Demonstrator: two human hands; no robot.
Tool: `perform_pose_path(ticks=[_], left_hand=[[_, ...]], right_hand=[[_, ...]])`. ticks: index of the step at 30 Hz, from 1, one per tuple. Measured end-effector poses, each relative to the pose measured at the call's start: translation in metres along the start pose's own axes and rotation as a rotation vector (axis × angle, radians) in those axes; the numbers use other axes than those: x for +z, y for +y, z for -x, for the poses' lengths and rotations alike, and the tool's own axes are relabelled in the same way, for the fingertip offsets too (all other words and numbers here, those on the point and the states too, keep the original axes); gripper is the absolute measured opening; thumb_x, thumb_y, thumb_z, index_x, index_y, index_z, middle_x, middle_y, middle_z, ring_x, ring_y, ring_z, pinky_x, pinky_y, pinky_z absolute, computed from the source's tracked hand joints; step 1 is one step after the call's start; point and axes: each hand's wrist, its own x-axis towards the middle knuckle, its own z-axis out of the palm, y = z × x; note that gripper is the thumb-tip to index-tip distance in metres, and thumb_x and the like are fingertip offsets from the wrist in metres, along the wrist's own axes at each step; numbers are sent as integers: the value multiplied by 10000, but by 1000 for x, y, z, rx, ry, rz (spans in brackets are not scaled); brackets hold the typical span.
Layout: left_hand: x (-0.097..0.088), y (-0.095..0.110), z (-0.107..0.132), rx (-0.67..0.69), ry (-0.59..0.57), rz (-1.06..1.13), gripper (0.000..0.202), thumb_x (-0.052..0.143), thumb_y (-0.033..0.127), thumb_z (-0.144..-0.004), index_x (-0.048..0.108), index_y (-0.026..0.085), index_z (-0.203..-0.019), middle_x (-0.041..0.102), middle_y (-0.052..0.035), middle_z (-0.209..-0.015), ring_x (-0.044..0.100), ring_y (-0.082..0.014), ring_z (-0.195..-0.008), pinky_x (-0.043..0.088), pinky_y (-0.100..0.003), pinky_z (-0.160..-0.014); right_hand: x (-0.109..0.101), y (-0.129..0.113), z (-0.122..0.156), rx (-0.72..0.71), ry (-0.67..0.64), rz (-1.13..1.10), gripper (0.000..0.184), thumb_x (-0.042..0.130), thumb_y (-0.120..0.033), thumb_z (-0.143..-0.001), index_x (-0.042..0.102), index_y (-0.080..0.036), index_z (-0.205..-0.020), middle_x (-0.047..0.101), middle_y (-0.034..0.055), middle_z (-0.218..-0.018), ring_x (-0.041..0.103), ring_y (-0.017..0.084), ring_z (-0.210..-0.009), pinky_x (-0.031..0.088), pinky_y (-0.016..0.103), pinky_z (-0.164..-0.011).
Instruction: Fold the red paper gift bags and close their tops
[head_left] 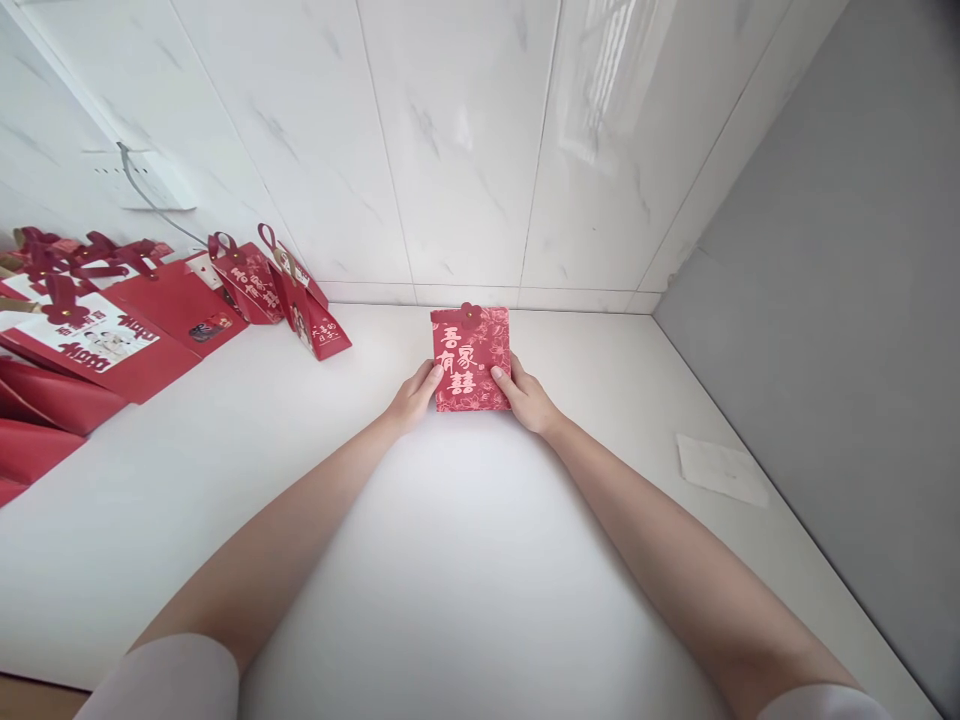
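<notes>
A red gift bag (480, 345) with pale pink lettering, a floral print and a flower-shaped fastener at its top is held between my two hands, its printed face towards me. My left hand (420, 393) grips the lower left edge, thumb on the front. On the right edge, my right hand (529, 393) holds it the same way, thumb pressed to the front. The fingers behind the bag are hidden. I cannot tell whether its bottom touches the white table (465, 560).
Several red gift bags (172, 300) with dark red ribbon handles stand in a row along the left. A tiled wall (465, 150) with a socket (139, 180) and cable closes the back. A grey panel (840, 300) rises at right, near a pale flat patch (721, 468) on the table.
</notes>
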Motion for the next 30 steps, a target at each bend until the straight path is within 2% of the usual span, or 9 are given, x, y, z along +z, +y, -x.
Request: perform_pose_path(ticks=[3,6,11,14,16,18,20,25,30], left_hand=[[-2,-2,-1,5,6,-53,498,367,610,-947,550,225,-1204,656,-53,-1231,587,-229,-1179,451,-356,-1021],[-4,-7,-3,3,157,-49,478,451,600,-918,476,240,-1232,656,-67,-1192,641,-220,-1058,500,-366,-925],[-5,-5,-1,137,367,-235,363,487,494,-929,508,218,-1165,642,-88,-1161,647,-215,-1006,510,-355,-874],[-1,3,6,230,296,-505,473,441,496,-942,486,214,-1319,584,-121,-1306,554,-279,-1206,435,-438,-1020],[4,7,11,259,175,-601,760,551,563,-863,323,186,-1482,418,-168,-1486,405,-346,-1366,338,-507,-1113],[9,7,14,229,61,-598,1034,655,604,-768,145,171,-1556,232,-186,-1588,251,-384,-1456,259,-538,-1165],[12,6,15,156,7,-530,1095,674,604,-755,74,187,-1570,184,-169,-1610,207,-381,-1477,235,-531,-1187],[8,-2,7,114,-28,-141,682,411,585,-930,370,201,-1492,474,-107,-1476,391,-330,-1396,347,-479,-1147],[1,-10,-1,100,-43,63,634,331,604,-952,467,202,-1423,562,-75,-1402,511,-303,-1292,423,-462,-1090]], right_hand=[[0,4,-2,-37,17,-48,620,288,-670,-960,419,-338,-1468,552,-15,-1431,501,264,-1322,337,462,-1140],[0,11,-5,-60,8,-48,628,169,-638,-985,513,-314,-1399,646,-2,-1310,583,241,-1211,381,441,-1098],[2,17,-10,-111,-16,110,456,389,-586,-950,676,-260,-1085,724,25,-1060,639,256,-1017,448,412,-972],[4,14,-7,-115,18,130,480,348,-584,-965,656,-229,-871,715,40,-880,649,243,-850,483,390,-854],[5,10,-4,-122,62,145,494,314,-591,-975,622,-229,-841,694,48,-830,635,239,-798,484,382,-811],[7,3,0,-134,120,172,488,297,-592,-982,613,-233,-887,682,58,-851,624,242,-807,481,383,-809],[9,-3,4,-171,159,189,474,305,-586,-986,625,-236,-969,683,66,-914,625,247,-856,482,386,-839],[12,-9,6,-239,-48,10,537,409,-574,-972,463,-277,-1416,546,52,-1405,549,245,-1240,453,389,-1033],[10,-4,4,-145,-250,-50,826,512,-640,-904,124,-345,-1570,215,-9,-1631,285,274,-1469,259,490,-1206]])
